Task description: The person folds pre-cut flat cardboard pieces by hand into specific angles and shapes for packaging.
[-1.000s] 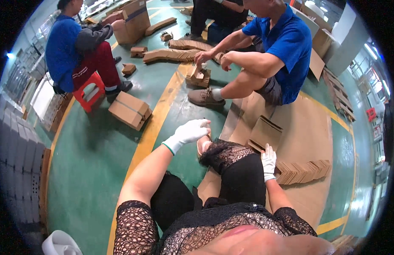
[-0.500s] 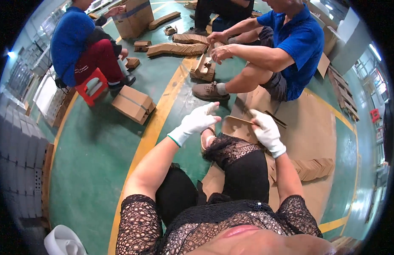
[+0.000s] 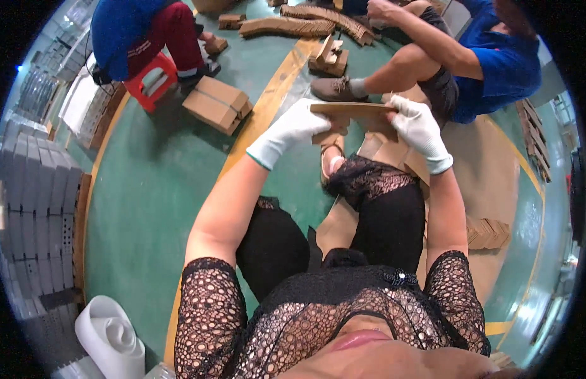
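A flat brown cardboard piece point(image 3: 355, 109) spans the gap between my two hands, above the floor and past my knees. At its left end, my left hand point(image 3: 296, 131) in a white knit glove is closed on it, the fingertips partly behind the board. My right hand point(image 3: 419, 129), gloved the same way, pinches the opposite end. Below the piece, more cardboard lies on the floor by my foot. To the right of my right forearm, a row of folded cardboard pieces point(image 3: 487, 234) rests on a large cardboard sheet point(image 3: 489, 170).
A co-worker in blue point(image 3: 505, 72) sits close ahead on the right; another point(image 3: 125, 38) sits on a red stool point(image 3: 151, 82). A strapped cardboard bundle point(image 3: 216, 105) stands left of the yellow line. Cardboard rows point(image 3: 286, 26) lie beyond. A white roll point(image 3: 109, 338) stands lower left.
My left hand, free before, now grips the left end of the cardboard piece that my right hand held. The piece has come up between both hands. The whole view has shifted.
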### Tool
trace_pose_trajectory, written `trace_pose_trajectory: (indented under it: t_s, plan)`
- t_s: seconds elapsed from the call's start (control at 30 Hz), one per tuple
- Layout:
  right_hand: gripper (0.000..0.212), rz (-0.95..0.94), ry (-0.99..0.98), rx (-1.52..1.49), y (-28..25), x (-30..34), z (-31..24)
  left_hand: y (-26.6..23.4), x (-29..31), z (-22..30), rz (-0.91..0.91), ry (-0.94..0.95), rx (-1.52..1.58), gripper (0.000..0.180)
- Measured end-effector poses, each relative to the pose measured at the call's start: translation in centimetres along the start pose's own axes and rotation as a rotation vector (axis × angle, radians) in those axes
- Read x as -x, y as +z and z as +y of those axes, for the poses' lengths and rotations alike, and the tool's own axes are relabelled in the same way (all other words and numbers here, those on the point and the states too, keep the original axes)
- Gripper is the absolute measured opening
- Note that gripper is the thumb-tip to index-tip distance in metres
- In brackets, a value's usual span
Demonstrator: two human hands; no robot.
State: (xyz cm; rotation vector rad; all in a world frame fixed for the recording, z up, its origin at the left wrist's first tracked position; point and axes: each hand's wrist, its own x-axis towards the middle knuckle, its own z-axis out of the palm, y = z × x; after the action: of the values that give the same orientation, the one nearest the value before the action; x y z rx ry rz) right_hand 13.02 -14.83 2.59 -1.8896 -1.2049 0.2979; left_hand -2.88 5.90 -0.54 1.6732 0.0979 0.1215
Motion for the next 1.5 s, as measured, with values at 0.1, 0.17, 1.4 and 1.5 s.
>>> trace_pose_trajectory:
  t_s: [0.1, 0.17, 1.4, 1.5]
  plan:
    - [0.019, 0.123, 0.027, -0.072, 1.8, 0.3, -0.8, 0.6, -0.3, -0.3, 0.168, -0.030, -0.013, 0.024]
    - [0.022, 0.185, 0.236, -0.261, 4.2, 0.6, -2.5, 1.0, -0.6, -1.0, 0.204, -0.060, 0.011, 0.025]
    - [0.046, 0.261, -0.092, 0.271, 6.7, 1.1, -3.8, 1.3, -0.5, 0.2, 0.391, -0.052, 0.294, 0.023]
    - [0.047, 0.264, -0.104, 0.302, 6.9, 1.3, -4.0, 1.6, -0.2, 0.7, 0.414, -0.047, 0.358, 0.023]
